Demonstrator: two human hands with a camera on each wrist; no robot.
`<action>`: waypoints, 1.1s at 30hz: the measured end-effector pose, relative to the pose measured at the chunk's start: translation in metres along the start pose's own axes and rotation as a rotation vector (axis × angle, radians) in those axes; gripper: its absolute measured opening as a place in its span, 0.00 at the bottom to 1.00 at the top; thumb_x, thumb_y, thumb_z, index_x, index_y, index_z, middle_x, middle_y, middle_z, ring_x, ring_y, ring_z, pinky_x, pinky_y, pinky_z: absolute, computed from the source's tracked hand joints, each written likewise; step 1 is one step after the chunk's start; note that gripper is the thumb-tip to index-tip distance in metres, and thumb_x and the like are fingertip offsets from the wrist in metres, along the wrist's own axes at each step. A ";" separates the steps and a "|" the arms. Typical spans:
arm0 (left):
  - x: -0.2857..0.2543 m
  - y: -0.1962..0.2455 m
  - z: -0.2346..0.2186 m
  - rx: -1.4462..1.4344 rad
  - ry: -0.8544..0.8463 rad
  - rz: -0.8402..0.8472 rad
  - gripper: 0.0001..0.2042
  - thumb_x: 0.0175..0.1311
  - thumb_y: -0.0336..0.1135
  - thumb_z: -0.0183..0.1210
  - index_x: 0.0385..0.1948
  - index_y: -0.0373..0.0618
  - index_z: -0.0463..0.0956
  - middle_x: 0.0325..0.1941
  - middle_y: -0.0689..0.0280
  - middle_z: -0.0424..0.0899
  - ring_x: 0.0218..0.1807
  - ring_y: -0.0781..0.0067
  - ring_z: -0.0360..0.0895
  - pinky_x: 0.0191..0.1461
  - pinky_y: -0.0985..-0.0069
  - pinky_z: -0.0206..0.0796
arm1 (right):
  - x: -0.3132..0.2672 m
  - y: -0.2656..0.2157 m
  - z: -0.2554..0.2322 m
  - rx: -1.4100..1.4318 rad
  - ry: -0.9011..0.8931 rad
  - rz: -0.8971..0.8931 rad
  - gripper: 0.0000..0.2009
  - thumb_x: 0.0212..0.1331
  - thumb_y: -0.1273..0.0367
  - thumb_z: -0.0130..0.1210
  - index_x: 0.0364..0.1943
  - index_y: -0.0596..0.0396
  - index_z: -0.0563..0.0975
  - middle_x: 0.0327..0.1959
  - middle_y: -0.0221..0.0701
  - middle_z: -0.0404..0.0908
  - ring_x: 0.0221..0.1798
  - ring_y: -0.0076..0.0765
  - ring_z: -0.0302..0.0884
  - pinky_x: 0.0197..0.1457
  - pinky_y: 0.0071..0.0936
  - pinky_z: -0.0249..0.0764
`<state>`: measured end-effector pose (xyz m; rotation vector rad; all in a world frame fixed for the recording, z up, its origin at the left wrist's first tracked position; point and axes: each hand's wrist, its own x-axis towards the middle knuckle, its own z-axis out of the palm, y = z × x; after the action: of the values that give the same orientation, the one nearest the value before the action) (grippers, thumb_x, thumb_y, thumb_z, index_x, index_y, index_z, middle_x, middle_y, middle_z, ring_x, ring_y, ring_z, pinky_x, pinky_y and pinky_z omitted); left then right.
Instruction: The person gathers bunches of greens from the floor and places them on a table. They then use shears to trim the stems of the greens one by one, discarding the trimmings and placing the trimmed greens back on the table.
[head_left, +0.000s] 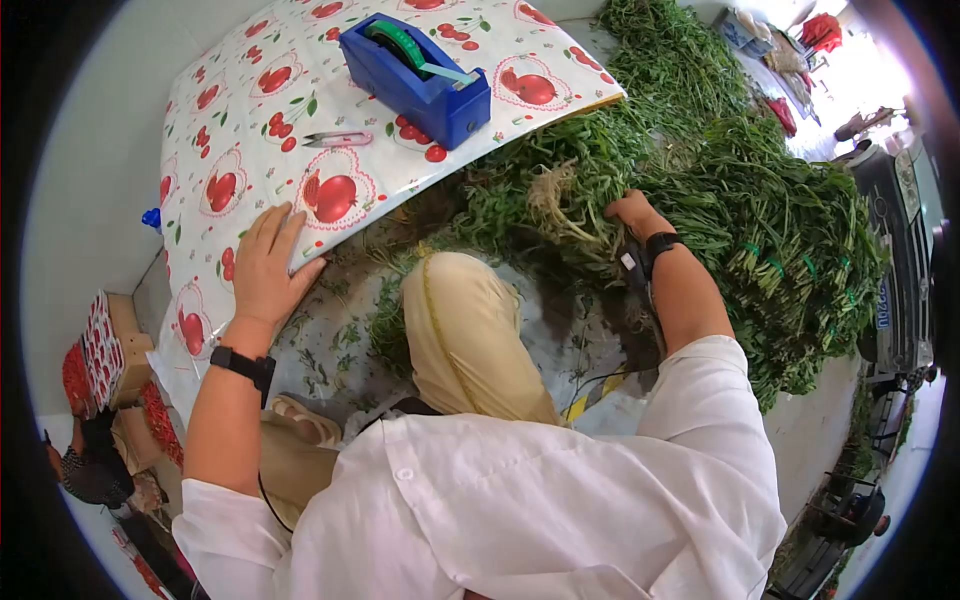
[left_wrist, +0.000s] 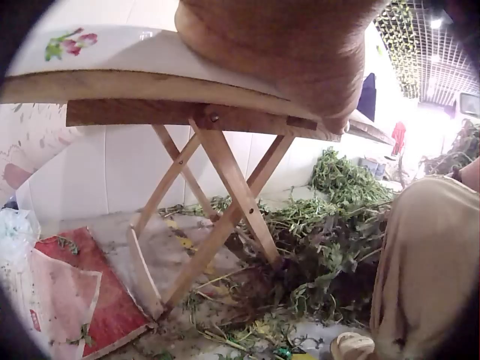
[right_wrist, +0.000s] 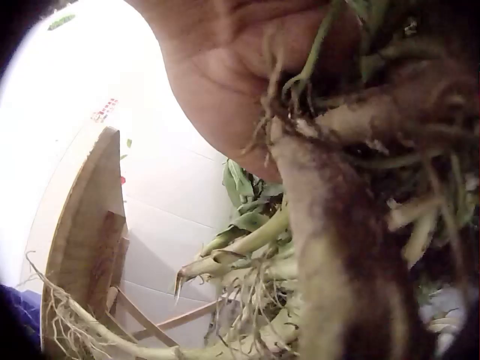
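My left hand (head_left: 268, 265) rests on the near edge of a table (head_left: 240, 110) with a pomegranate-print cover, fingers straight and thumb at the edge. The left wrist view shows this hand (left_wrist: 285, 52) large above the wooden tabletop edge (left_wrist: 150, 84). My right hand (head_left: 640, 215) is down among leafy greens (head_left: 590, 150), fingers curled at the stems beside a clump of pale roots (head_left: 555, 200). In the right wrist view, rooted stems (right_wrist: 322, 202) lie against the palm of the hand (right_wrist: 232, 82); its fingertips are hidden.
A blue tape dispenser (head_left: 415, 85) and small pink snips (head_left: 340, 139) lie on the table. Tied bunches of greens (head_left: 790, 260) are piled at the right. Folding wooden legs (left_wrist: 240, 195) stand beneath the tabletop. A bent knee (head_left: 465, 320) is between the arms.
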<state>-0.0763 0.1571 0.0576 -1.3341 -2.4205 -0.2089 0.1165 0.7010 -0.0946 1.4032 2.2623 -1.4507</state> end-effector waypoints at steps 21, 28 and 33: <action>-0.057 0.030 -0.046 -0.516 0.199 0.068 0.20 0.46 0.31 0.60 0.45 0.47 0.71 0.51 0.62 0.70 0.51 0.59 0.69 0.54 0.68 0.63 | -0.300 0.031 -0.102 0.045 0.170 -0.188 0.28 0.43 0.77 0.57 0.53 0.69 0.64 0.47 0.46 0.72 0.47 0.41 0.71 0.50 0.36 0.66; -0.138 0.029 -0.034 -0.672 0.013 -0.026 0.19 0.46 0.27 0.58 0.44 0.42 0.71 0.48 0.60 0.71 0.48 0.58 0.71 0.52 0.70 0.64 | -0.403 -0.036 -0.103 0.079 0.342 -0.232 0.19 0.44 0.78 0.55 0.45 0.67 0.69 0.33 0.36 0.76 0.31 0.31 0.75 0.33 0.27 0.71; -0.179 0.004 0.003 -0.790 0.010 -0.267 0.17 0.47 0.25 0.57 0.43 0.41 0.71 0.47 0.63 0.72 0.42 0.68 0.73 0.47 0.75 0.65 | -0.416 -0.033 -0.150 -0.003 0.301 -0.338 0.19 0.45 0.78 0.53 0.46 0.66 0.69 0.30 0.35 0.76 0.28 0.30 0.74 0.28 0.23 0.70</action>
<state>0.0127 0.0195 -0.0140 -1.2450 -2.5979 -1.3451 0.3816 0.5471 0.2251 1.3686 2.8021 -1.3958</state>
